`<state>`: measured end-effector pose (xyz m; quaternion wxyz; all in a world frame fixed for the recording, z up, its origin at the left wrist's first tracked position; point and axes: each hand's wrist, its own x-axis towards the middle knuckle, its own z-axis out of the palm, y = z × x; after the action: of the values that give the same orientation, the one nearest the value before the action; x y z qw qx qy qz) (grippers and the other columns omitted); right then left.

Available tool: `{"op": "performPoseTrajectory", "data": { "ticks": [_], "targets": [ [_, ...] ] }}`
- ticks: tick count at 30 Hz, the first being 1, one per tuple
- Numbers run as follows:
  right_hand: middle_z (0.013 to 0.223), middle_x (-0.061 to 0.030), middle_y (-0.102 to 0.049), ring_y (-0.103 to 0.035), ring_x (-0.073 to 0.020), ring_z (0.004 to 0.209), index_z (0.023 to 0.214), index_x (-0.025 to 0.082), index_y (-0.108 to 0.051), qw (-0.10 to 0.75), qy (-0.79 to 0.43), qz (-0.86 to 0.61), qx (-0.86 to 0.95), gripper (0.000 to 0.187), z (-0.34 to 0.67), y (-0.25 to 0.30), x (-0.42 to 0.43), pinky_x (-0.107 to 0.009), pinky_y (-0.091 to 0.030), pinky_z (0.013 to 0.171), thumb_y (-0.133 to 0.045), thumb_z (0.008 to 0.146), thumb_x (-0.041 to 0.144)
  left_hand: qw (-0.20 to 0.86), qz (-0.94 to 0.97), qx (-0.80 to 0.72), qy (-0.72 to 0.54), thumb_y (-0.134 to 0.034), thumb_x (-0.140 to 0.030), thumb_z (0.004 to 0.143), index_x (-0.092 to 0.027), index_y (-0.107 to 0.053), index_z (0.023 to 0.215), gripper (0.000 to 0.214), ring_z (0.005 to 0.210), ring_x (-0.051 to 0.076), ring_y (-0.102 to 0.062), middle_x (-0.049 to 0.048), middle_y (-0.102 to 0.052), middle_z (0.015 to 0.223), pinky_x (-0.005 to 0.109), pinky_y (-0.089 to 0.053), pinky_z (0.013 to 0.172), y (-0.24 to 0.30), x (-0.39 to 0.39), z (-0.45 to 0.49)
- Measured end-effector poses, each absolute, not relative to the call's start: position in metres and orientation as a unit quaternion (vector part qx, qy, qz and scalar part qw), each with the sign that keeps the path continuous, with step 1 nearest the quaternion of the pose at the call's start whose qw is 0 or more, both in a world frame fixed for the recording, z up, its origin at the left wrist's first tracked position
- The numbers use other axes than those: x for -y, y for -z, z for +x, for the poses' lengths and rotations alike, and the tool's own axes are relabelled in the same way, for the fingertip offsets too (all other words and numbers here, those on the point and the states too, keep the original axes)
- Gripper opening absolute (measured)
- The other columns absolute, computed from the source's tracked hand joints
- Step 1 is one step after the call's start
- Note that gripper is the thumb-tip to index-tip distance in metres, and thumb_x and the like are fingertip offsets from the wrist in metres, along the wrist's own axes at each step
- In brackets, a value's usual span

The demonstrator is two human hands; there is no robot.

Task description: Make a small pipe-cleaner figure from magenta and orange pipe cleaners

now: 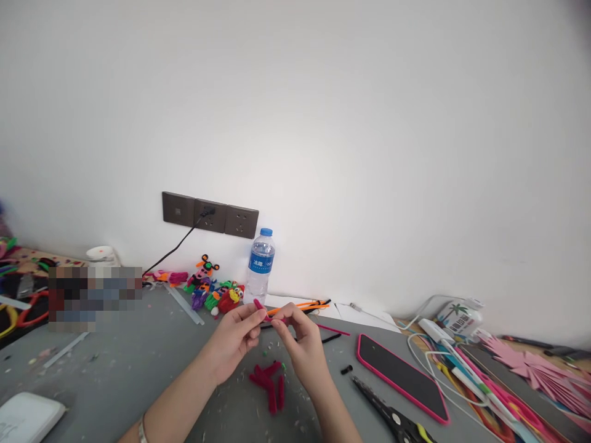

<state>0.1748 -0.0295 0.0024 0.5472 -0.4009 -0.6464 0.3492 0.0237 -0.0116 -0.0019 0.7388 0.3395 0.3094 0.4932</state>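
Observation:
Between both hands, above the grey table (175, 381), is a magenta pipe cleaner (258, 304). My left hand (235, 338) pinches it with thumb and fingertips, one end sticking up. From the other side my right hand (300, 341) has its thumb and forefinger closed on the same pipe cleaner. Just below the hands lie several short magenta pipe cleaner pieces (270, 381), with small green bits beside them. Behind the fingers are orange pipe cleaners (307, 306) and black ones (331, 338). Part of the held piece is hidden by the fingers.
Scissors (388, 412) and a pink-cased phone (401, 375) lie right of my right arm. A water bottle (261, 264) stands by the wall, near small colourful pipe cleaner figures (210, 292). White cables (429, 363) and pink folded paper (530, 375) are farther right. A white box (30, 418) sits front left.

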Motion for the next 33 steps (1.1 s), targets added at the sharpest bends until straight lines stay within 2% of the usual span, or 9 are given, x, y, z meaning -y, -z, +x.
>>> {"op": "performPoseTrajectory", "data": {
  "ticks": [6,9,13,16,25,28,33],
  "targets": [
    [0.07,-0.0004,-0.054,-0.046,-0.0152,0.065,0.075,0.02,-0.059,0.538,-0.457,-0.358,0.611,0.022,0.183,-0.005,0.028,-0.028,-0.038,0.062,-0.069,0.078,0.039,0.758,0.391,-0.292,-0.433,-0.082,-0.034,0.066,-0.014,-0.067,0.073,0.026,0.047,0.003,-0.026,-0.008,-0.038,0.054,0.018,-0.022,0.045,-0.007,0.014,0.017],
    [0.071,0.0,-0.053,-0.047,-0.0151,0.067,0.075,0.02,-0.058,0.534,-0.483,-0.348,0.6,0.025,0.185,-0.008,0.029,-0.027,-0.038,0.063,-0.073,0.074,0.04,0.759,0.409,-0.299,-0.408,-0.083,-0.034,0.065,-0.014,-0.067,0.074,0.027,0.047,0.003,-0.025,-0.0072,-0.04,0.055,0.018,-0.021,0.045,-0.009,0.015,0.013],
    [0.069,0.0029,-0.05,-0.043,-0.0125,0.061,0.079,0.021,-0.053,0.504,-0.558,-0.328,0.572,0.032,0.185,-0.009,0.031,-0.023,-0.032,0.055,-0.076,0.07,0.041,0.782,0.431,-0.272,-0.359,-0.081,-0.032,0.068,-0.014,-0.065,0.073,0.025,0.047,0.003,-0.025,-0.0057,-0.045,0.06,0.019,-0.02,0.046,-0.011,0.017,0.011],
    [0.067,0.0029,-0.05,-0.04,-0.0114,0.059,0.076,0.02,-0.054,0.486,-0.57,-0.338,0.57,0.03,0.186,-0.01,0.032,-0.023,-0.03,0.053,-0.075,0.071,0.041,0.782,0.443,-0.259,-0.353,-0.08,-0.032,0.069,-0.015,-0.063,0.074,0.024,0.047,0.003,-0.024,-0.0056,-0.045,0.06,0.019,-0.018,0.047,-0.014,0.018,0.011],
    [0.075,0.0005,-0.053,-0.045,-0.0141,0.067,0.078,0.021,-0.059,0.47,-0.592,-0.311,0.577,0.022,0.189,-0.015,0.038,-0.025,-0.036,0.062,-0.071,0.077,0.04,0.784,0.462,-0.275,-0.311,-0.081,-0.033,0.068,-0.015,-0.063,0.077,0.026,0.045,0.003,-0.023,-0.007,-0.044,0.057,0.021,-0.016,0.046,-0.018,0.02,0.008],
    [0.076,0.0006,-0.053,-0.046,-0.0143,0.069,0.079,0.021,-0.058,0.453,-0.612,-0.294,0.578,0.022,0.188,-0.015,0.04,-0.026,-0.038,0.065,-0.07,0.078,0.039,0.779,0.476,-0.29,-0.288,-0.082,-0.032,0.065,-0.016,-0.061,0.07,0.026,0.041,0.003,-0.023,-0.0089,-0.042,0.05,0.022,-0.016,0.045,-0.02,0.021,0.006],
    [0.075,0.0013,-0.055,-0.048,-0.0127,0.067,0.08,0.019,-0.057,0.391,-0.666,-0.288,0.567,0.023,0.19,-0.016,0.042,-0.025,-0.037,0.064,-0.072,0.076,0.036,0.736,0.533,-0.336,-0.246,-0.082,-0.036,0.061,-0.016,-0.062,0.064,0.029,0.041,0.004,-0.03,-0.0055,-0.051,0.052,0.023,-0.018,0.043,-0.019,0.02,0.001]
  ]
}}
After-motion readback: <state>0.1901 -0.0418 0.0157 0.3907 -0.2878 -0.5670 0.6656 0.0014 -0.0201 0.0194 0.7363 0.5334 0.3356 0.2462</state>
